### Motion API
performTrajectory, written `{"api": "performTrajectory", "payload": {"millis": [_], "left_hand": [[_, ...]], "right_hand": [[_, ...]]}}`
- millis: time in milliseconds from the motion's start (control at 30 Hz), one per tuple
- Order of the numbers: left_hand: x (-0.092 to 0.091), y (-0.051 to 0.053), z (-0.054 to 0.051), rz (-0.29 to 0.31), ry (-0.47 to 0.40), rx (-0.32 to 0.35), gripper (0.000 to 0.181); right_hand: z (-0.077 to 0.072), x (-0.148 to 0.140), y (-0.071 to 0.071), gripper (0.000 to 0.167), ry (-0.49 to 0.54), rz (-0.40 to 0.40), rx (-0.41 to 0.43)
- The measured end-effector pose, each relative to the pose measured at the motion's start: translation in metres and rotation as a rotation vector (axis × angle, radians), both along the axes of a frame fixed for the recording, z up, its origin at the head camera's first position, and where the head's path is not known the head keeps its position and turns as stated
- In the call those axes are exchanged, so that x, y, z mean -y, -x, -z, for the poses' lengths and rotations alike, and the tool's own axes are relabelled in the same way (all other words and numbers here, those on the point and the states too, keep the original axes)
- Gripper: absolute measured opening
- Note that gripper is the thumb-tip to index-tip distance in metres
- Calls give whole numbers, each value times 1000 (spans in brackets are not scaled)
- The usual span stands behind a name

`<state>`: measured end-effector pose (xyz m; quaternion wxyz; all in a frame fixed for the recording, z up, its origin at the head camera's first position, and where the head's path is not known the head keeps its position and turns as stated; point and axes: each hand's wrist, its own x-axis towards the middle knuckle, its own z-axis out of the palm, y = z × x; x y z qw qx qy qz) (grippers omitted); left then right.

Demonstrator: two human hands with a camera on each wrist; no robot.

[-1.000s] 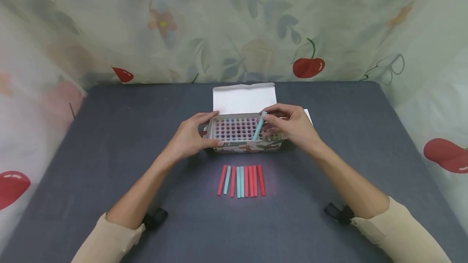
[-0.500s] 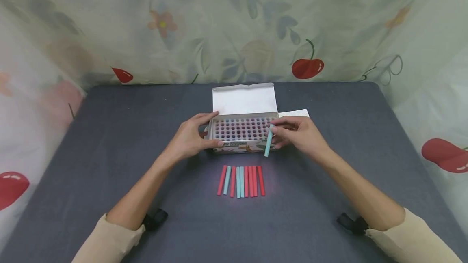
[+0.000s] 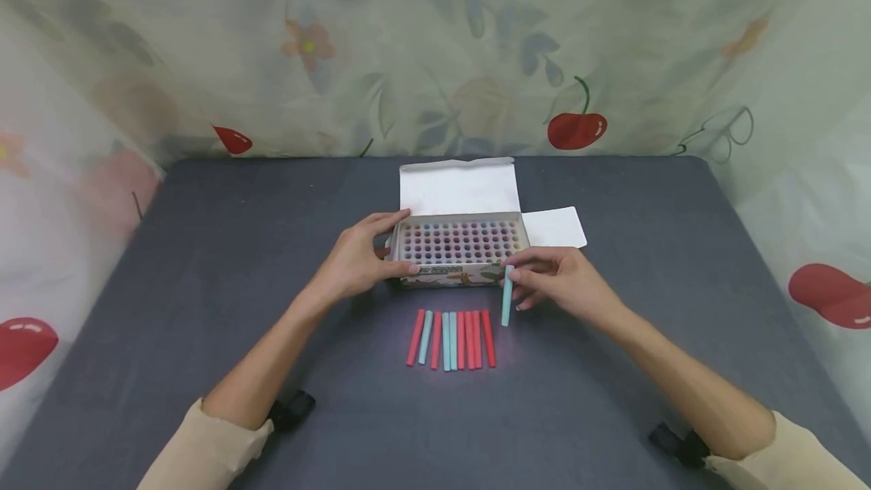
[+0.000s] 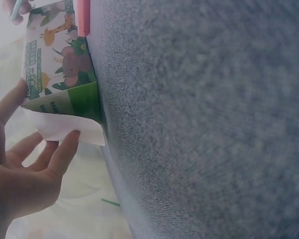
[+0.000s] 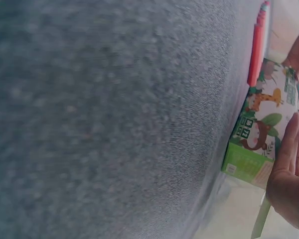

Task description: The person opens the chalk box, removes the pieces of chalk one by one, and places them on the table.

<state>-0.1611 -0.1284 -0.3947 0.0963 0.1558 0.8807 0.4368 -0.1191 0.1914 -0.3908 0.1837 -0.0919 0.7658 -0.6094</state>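
An open chalk box [image 3: 452, 279] with animal pictures on its front stands at the table's middle. Its top shows rows of round holes with coloured chalk ends. My left hand [image 3: 357, 257] grips the box's left end, thumb at the front corner, index finger at the back corner. In the left wrist view other fingertips touch a white side flap [image 4: 60, 127]. My right hand [image 3: 561, 282] pinches a light blue chalk stick [image 3: 507, 297] between thumb and fingers, just in front of the box's right corner. Several red, pink and light blue chalk sticks [image 3: 460, 340] lie in a row before the box.
The box's white lid [image 3: 459, 187] is folded back, and a white side flap [image 3: 554, 227] sticks out to the right. A dark grey cloth [image 3: 435, 429] covers the table. Patterned curtains [image 3: 435, 44] hang behind it and at both sides.
My right hand has moved from above the box toward me and slightly right, carrying the light blue chalk stick past the front edge. My left hand keeps its grip on the box.
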Motion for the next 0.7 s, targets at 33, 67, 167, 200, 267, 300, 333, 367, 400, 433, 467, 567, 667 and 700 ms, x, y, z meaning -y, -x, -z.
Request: {"api": "performTrajectory", "payload": {"millis": [33,67,167,200,267,300,333,367,400,433,467,567,667,700], "left_hand": [[0,0,0,0,-5,0,85],[0,0,1,0,-10,1,85],[0,0,1,-1,-11,-1,85],[0,0,1,0,-11,-2,85],[-1,0,0,0,-8,-5,85],[-1,0,0,0,-7,-6,85],[-1,0,0,-1,-8,-6,85],[-1,0,0,-1,-7,-6,85],[-1,0,0,-1,-8,-5,85],[-1,0,0,-2,-10,-4,85],[0,0,0,-3,-7,-6,85],[0,0,0,-4,-7,-6,85],[-1,0,-1,-5,2,-12,85],[-1,0,-1,-5,2,-11,85]], "right_hand": [[1,0,-1,35,0,-3,1],[2,0,-2,35,3,-5,3],[6,0,-4,34,5,-22,9],[8,1,-5,34,4,-30,13],[12,1,-7,33,5,-42,25],[14,1,-7,33,4,-45,33],[16,1,-7,33,1,-46,41],[18,1,-8,33,-2,-49,48],[20,1,-8,33,-3,-53,58],[23,1,-8,33,-8,-56,66],[25,1,-9,32,-12,-58,75],[29,1,-9,29,-24,-68,101],[33,2,-9,27,-33,-83,111],[35,3,-9,27,-38,-89,111]]}}
